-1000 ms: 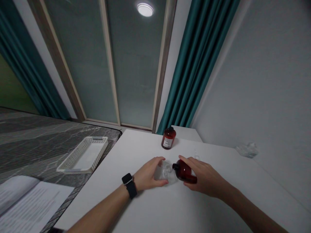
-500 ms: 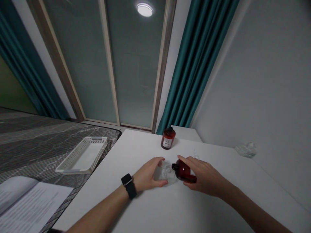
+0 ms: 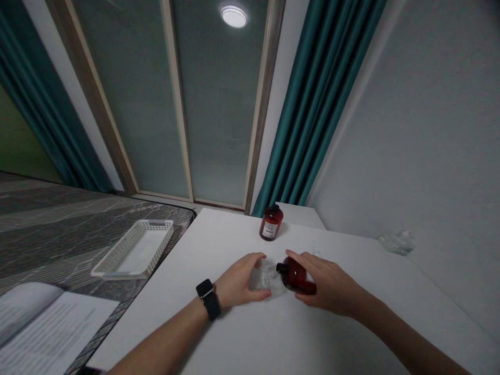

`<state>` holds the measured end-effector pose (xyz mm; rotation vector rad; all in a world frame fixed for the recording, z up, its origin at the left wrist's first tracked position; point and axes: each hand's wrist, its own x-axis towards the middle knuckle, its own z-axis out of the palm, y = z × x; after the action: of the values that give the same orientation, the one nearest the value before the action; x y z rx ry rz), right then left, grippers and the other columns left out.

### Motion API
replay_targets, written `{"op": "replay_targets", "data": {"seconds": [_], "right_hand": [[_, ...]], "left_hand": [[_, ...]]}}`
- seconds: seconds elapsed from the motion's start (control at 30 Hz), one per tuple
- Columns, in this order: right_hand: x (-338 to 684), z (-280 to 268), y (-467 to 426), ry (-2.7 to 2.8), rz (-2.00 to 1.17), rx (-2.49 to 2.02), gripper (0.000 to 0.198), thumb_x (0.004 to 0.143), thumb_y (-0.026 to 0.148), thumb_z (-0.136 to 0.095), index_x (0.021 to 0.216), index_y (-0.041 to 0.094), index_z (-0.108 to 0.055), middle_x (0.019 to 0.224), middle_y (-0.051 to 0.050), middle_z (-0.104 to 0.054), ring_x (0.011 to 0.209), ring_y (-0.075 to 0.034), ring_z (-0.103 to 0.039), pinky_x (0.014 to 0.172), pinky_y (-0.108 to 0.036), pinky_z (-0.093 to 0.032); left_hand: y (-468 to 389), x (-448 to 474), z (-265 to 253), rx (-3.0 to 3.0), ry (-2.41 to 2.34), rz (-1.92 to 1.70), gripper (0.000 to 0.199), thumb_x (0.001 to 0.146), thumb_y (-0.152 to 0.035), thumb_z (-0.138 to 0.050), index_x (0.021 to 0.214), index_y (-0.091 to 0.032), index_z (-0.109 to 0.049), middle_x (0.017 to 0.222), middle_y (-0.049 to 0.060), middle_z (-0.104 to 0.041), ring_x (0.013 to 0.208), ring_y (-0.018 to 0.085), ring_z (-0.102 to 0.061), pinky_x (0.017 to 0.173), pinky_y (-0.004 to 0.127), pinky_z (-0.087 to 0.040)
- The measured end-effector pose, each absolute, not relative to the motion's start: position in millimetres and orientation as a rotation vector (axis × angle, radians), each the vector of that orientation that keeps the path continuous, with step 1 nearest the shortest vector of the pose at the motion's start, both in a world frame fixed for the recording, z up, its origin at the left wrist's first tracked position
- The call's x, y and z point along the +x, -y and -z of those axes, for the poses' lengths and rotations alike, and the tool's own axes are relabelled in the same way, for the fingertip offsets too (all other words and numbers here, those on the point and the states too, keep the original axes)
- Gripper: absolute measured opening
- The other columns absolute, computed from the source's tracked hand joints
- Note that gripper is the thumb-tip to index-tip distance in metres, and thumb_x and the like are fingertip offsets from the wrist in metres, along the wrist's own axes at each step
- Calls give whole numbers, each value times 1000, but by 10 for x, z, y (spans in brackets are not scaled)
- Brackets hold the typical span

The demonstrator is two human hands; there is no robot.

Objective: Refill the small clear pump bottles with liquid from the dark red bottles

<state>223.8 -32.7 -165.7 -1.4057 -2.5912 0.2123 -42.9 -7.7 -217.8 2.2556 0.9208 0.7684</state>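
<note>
My right hand (image 3: 332, 284) is wrapped around a dark red bottle (image 3: 296, 276) with a black neck. It holds the bottle tipped onto its side, the neck pointing left. Just left of that neck is a clear, see-through container (image 3: 272, 280), its exact kind hard to make out. Around its left side curl the thumb and fingers of my left hand (image 3: 239, 284), which wears a black watch on the wrist. Whether liquid is flowing from the bottle cannot be seen. A second dark red bottle (image 3: 271, 223) with a white label stands upright farther back.
The white table (image 3: 234, 338) lies under both hands. A small transparent thing (image 3: 315, 250) is partly hidden behind my right hand. Crumpled clear plastic (image 3: 396, 242) rests by the wall. To the left are a white basket (image 3: 155, 260) and an open book (image 3: 78, 320) on a dark surface.
</note>
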Motion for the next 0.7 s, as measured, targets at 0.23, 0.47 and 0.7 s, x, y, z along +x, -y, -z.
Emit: {"op": "replay_targets", "data": {"seconds": [0.23, 0.47, 0.7], "right_hand": [[2230, 1624, 331, 2616, -163, -1396, 83, 71, 23, -67, 147, 29, -34, 116, -9, -64, 99, -28, -65, 83, -42, -50], [2252, 1630, 327, 2613, -134, -1376, 83, 71, 21, -66, 147, 30, -33, 116, -9, -64, 99, -28, -65, 83, -42, -51], [2261, 1620, 327, 2626, -129, -1394, 81, 71, 23, -67, 146, 29, -35, 115, -9, -65, 98, -28, -65, 83, -42, -51]], "left_hand": [[69, -437, 2172, 2244, -926, -754, 72, 72, -27, -78, 133, -19, -41, 123, 12, -60, 109, 29, -59, 98, 45, -47], [67, -437, 2172, 2237, -922, -757, 73, 71, -27, -78, 133, -20, -41, 122, 11, -60, 108, 28, -59, 97, 44, -47], [58, -443, 2194, 2243, -917, -760, 73, 72, -28, -79, 134, -18, -41, 124, 12, -59, 110, 29, -59, 98, 44, -47]]}}
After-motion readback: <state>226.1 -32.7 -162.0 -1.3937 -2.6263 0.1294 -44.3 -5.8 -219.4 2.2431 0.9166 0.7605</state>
